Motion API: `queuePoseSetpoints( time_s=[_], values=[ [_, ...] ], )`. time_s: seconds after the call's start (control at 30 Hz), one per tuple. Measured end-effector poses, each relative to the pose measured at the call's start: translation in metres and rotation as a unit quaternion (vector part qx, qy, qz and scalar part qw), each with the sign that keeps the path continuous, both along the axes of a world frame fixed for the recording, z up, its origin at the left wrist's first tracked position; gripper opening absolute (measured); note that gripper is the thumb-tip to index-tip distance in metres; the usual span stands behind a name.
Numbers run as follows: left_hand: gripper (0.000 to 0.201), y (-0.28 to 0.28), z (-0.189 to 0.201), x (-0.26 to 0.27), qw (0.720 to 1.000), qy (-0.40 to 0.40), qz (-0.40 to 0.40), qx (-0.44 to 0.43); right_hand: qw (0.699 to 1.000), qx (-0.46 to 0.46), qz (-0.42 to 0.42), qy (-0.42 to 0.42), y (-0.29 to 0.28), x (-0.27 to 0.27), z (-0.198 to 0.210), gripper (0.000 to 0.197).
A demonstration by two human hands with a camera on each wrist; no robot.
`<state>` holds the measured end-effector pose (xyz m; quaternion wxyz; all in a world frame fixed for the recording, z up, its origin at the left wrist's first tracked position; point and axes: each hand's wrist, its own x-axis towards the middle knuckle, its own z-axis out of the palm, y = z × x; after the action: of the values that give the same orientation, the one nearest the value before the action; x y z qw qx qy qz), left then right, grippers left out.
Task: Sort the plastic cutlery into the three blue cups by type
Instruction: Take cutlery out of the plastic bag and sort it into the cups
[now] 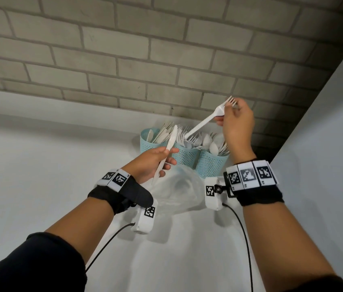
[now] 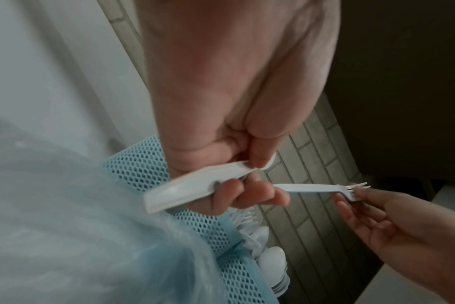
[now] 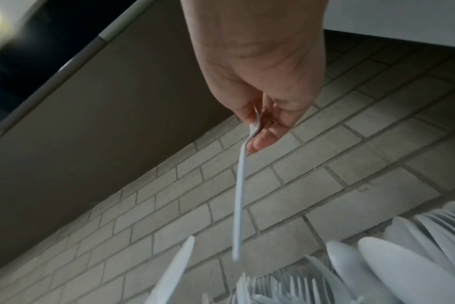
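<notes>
Three blue mesh cups stand side by side in the middle of the head view, on the white bench (image 1: 40, 165) just below the brick wall (image 1: 124, 49). The left cup (image 1: 148, 144) holds white plastic knives. The middle cup (image 1: 186, 154) holds white forks with their prongs up. The right cup (image 1: 210, 165) holds white spoons. All three cups look full.

The right hand (image 1: 238, 123) is up above the cups, right of center in the frame. Its grip is closed on a white fork (image 1: 204, 121), pinching it at the prong end. The fork slants down and to the left, and its handle tip hangs right over the forks in the middle cup. The right wrist view shows the same thing: the handle points down at the bunch of forks at the bottom of the frame.

The left hand (image 1: 151, 163) is lower, just left of center, in front of the left cup. Its grip is closed on a white knife (image 1: 166, 152), with the fingers curled around the handle. The blade points up, near the knives in the left cup.

A crumpled clear plastic bag (image 1: 176, 192) lies on the bench below the cups, between the two wrists.
</notes>
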<state>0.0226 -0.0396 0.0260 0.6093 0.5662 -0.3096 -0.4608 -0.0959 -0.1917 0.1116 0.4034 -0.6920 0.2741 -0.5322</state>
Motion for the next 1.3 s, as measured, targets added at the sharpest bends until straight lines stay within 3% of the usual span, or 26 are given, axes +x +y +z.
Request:
queuePoseSetpoints(
  time_s=[0.13,0.27,0.37,0.47,0.53,0.63,0.73,0.8,0.83,0.87,0.93,1.0,1.1,1.2,1.3],
  values=[
    [0.032,-0.003,0.007,0.000,0.999,0.019,0.007,-0.041,0.996,-0.074,-0.042,0.021,-0.005,0.013,-0.004,0.024],
    [0.033,-0.003,0.013,0.003,0.995,0.007,0.053,-0.082,0.973,-0.139,-0.053,0.176,-0.013,0.027,-0.030,0.031],
    [0.026,-0.002,0.024,0.010,0.990,0.007,0.091,-0.111,0.925,-0.194,-0.066,0.321,-0.018,0.034,-0.049,0.032],
    [0.026,-0.001,0.032,0.021,0.981,-0.017,0.128,-0.145,0.849,-0.180,-0.049,0.494,-0.012,0.035,-0.057,0.034],
    [0.028,-0.001,0.035,0.030,0.974,-0.039,0.144,-0.171,0.825,-0.162,-0.032,0.540,-0.006,0.035,-0.058,0.036],
    [0.026,-0.002,0.041,0.042,0.959,-0.042,0.189,-0.209,0.838,-0.175,-0.051,0.514,0.002,0.037,-0.058,0.039],
    [0.023,-0.004,0.051,0.056,0.927,-0.019,0.258,-0.270,0.891,-0.263,-0.070,0.363,0.018,0.035,-0.057,0.035],
    [0.020,-0.006,0.059,0.067,0.906,-0.028,0.292,-0.305,0.911,-0.292,0.012,0.291,0.030,0.031,-0.059,0.028],
    [0.019,-0.007,0.062,0.072,0.898,-0.032,0.303,-0.317,0.909,-0.278,0.077,0.302,0.035,0.029,-0.063,0.026],
    [0.018,-0.009,0.065,0.076,0.893,-0.036,0.313,-0.321,0.892,-0.250,0.145,0.348,0.041,0.025,-0.066,0.026],
    [0.020,-0.014,0.067,0.081,0.893,-0.046,0.326,-0.306,0.819,-0.209,0.243,0.476,0.052,0.020,-0.075,0.027],
    [0.021,-0.020,0.062,0.083,0.906,-0.069,0.320,-0.270,0.757,-0.212,0.281,0.550,0.062,0.017,-0.086,0.029],
    [0.017,-0.028,0.046,0.085,0.925,-0.158,0.300,-0.171,0.693,-0.193,0.320,0.616,0.075,0.015,-0.105,0.035],
    [0.027,-0.035,0.029,0.088,0.942,-0.199,0.263,-0.068,0.648,-0.138,0.352,0.661,0.082,0.010,-0.116,0.042],
    [0.034,-0.039,0.018,0.086,0.956,-0.225,0.188,0.002,0.636,-0.117,0.354,0.675,0.083,0.004,-0.120,0.043]
  ],
)
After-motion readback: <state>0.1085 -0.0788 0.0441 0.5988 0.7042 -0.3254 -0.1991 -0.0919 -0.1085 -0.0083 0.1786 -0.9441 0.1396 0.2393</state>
